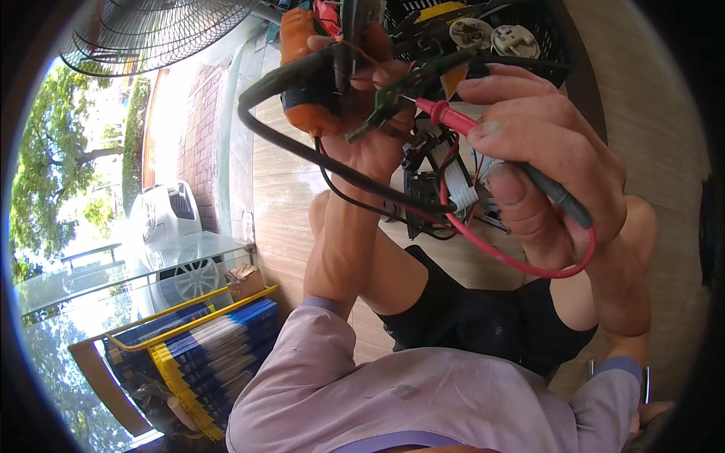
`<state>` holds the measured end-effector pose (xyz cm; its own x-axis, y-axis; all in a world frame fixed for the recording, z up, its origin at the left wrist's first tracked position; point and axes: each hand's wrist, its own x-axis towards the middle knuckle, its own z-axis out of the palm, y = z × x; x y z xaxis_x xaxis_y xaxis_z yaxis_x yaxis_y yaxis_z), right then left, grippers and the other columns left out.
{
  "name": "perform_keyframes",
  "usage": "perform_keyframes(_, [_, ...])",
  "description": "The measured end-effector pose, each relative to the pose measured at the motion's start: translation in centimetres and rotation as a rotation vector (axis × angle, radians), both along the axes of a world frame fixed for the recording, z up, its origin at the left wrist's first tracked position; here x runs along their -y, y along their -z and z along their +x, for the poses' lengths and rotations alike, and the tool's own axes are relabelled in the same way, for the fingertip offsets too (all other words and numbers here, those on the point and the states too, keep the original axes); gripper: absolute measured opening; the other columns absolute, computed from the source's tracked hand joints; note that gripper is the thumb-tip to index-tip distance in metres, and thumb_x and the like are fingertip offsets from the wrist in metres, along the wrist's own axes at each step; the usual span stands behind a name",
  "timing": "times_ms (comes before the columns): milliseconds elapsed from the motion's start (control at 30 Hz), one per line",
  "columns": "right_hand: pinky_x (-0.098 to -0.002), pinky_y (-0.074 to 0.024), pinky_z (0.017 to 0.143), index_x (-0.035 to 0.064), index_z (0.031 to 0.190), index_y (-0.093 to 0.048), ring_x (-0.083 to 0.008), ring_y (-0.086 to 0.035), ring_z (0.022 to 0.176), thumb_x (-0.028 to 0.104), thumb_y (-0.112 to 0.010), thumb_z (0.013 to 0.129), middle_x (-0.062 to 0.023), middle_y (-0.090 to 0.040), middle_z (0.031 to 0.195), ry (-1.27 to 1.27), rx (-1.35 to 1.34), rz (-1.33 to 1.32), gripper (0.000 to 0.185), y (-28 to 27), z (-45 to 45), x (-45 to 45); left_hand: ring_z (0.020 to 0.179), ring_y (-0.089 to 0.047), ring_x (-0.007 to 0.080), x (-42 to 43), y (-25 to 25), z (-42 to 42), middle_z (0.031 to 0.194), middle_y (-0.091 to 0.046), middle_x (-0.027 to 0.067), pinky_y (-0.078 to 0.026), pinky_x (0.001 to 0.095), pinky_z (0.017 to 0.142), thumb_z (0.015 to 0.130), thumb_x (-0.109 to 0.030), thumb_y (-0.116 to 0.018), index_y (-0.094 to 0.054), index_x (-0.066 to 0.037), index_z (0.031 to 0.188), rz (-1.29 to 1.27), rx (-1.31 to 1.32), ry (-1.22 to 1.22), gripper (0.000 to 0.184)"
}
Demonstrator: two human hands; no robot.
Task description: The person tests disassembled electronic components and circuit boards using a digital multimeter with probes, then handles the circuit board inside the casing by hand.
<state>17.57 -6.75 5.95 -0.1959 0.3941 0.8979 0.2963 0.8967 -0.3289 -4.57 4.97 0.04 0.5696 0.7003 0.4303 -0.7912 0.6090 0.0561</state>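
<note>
"fingers of the right hand (559, 143), what have they got?"

"the probe (455, 121), pinched between thumb and fingers, its tip up against the board (391, 100)."

"and the left hand (370, 147)?"

"just behind and below the board, fingers curled around it; part of that grip is hidden."

"what's on the board's left?"

"an orange tool (297, 38), close by, and a black cable (293, 147) that loops round that side and down below the board."

"under the board?"

"a ribbon cable (457, 181), down to the right. the red lead (521, 264) hangs in a curve farther down that side."

"up and right of the board?"

"a basket (559, 49) with round parts (515, 43) in it. the books (219, 340) are well apart, low on the board's left."
</note>
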Motion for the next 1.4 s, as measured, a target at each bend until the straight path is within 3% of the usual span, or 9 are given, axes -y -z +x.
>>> perform_keyframes(133, [-0.0561,-0.0529,0.095,-0.0056,0.113,-0.061,-0.0409,-0.070,0.098,0.011,-0.059,0.101,-0.0208,-0.067,0.098,0.003,-0.003,0.003,0.021,0.07,-0.05,0.02,0.109,-0.061,0.0205,-0.08,-0.04,-0.01,0.148,-0.050,0.0142,-0.055,0.0354,0.102,0.067,-0.030,-0.095,-0.052,-0.010,0.146,0.037,-0.043,-0.021,0.093])
perform_keyframes(233, [-0.0563,-0.0529,0.095,-0.0057,0.113,-0.061,-0.0409,-0.070,0.098,0.011,-0.059,0.101,-0.0207,-0.067,0.098,0.005,-0.005,0.006,0.021,0.14,-0.09,0.00,0.111,-0.060,0.0206,0.33,-0.22,0.16,0.148,-0.049,0.0143,-0.055,0.0336,0.102,0.068,-0.028,-0.095,-0.053,-0.011,0.145,0.064,-0.123,-0.177,0.090])
perform_keyframes(433, [-0.0568,-0.0529,0.095,-0.0062,0.114,-0.061,-0.0408,-0.070,0.098,0.010,-0.059,0.101,-0.0209,-0.066,0.099,-0.004,-0.020,0.019,0.021,0.32,-0.22,-0.14,0.116,-0.058,0.0206,0.04,0.18,-0.10,0.151,-0.045,0.0146,-0.055,0.0300,0.101,0.070,-0.025,-0.094,-0.053,-0.012,0.145,0.003,0.043,0.007,0.086])
perform_keyframes(533, [-0.0571,-0.0526,0.095,-0.0061,0.114,-0.061,-0.0407,-0.070,0.098,0.010,-0.059,0.101,-0.0210,-0.066,0.099,-0.016,-0.010,0.008,0.021,0.12,-0.08,-0.07,0.115,-0.058,0.0203,0.14,-0.25,0.11,0.150,-0.046,0.0147,-0.054,0.0314,0.102,0.070,-0.027,-0.094,-0.054,-0.012,0.145,0.012,0.054,0.020,0.086])
perform_keyframes(633, [-0.0569,-0.0525,0.095,-0.0054,0.114,-0.061,-0.0406,-0.070,0.098,0.010,-0.058,0.101,-0.0205,-0.066,0.099,-0.014,0.016,-0.011,0.021,-0.06,0.02,0.10,0.114,-0.058,0.0199,0.32,-0.32,0.16,0.150,-0.047,0.0146,-0.053,0.0335,0.103,0.071,-0.030,-0.093,-0.054,-0.014,0.145,0.109,-0.124,-0.209,0.086])
perform_keyframes(833, [-0.0565,-0.0525,0.095,-0.0042,0.115,-0.061,-0.0401,-0.070,0.098,0.010,-0.058,0.101,-0.0196,-0.067,0.099,0.001,0.021,-0.009,0.020,0.03,0.02,0.01,0.117,-0.059,0.0200,-0.10,0.22,0.03,0.150,-0.048,0.0147,-0.052,0.0362,0.105,0.071,-0.033,-0.093,-0.053,-0.015,0.146,0.045,-0.027,-0.084,0.087])
perform_keyframes(933, [-0.0563,-0.0525,0.095,-0.0044,0.115,-0.061,-0.0399,-0.070,0.097,0.010,-0.058,0.101,-0.0197,-0.067,0.100,0.007,0.020,-0.001,0.021,0.08,0.08,-0.01,0.117,-0.058,0.0198,0.34,-0.27,0.19,0.150,-0.048,0.0145,-0.053,0.0362,0.104,0.069,-0.031,-0.094,-0.053,-0.013,0.146,0.060,-0.121,-0.218,0.089])
perform_keyframes(1033, [-0.0560,-0.0526,0.095,-0.0047,0.115,-0.061,-0.0397,-0.070,0.097,0.010,-0.058,0.101,-0.0198,-0.067,0.100,0.014,0.021,0.003,0.021,0.16,0.04,-0.04,0.114,-0.059,0.0197,0.07,-0.26,0.07,0.149,-0.048,0.0143,-0.055,0.0349,0.102,0.068,-0.027,-0.095,-0.053,-0.013,0.145,0.000,-0.022,-0.056,0.089])
perform_keyframes(1400, [-0.0561,-0.0518,0.095,-0.0039,0.115,-0.061,-0.0391,-0.070,0.096,0.010,-0.059,0.101,-0.0194,-0.067,0.099,0.014,0.020,-0.026,0.020,-0.13,0.08,0.32,0.107,-0.061,0.0170,0.23,-0.27,0.57,0.146,-0.051,0.0118,-0.055,0.0294,0.098,0.064,-0.023,-0.097,-0.058,-0.012,0.140,-0.028,0.013,-0.028,0.086])
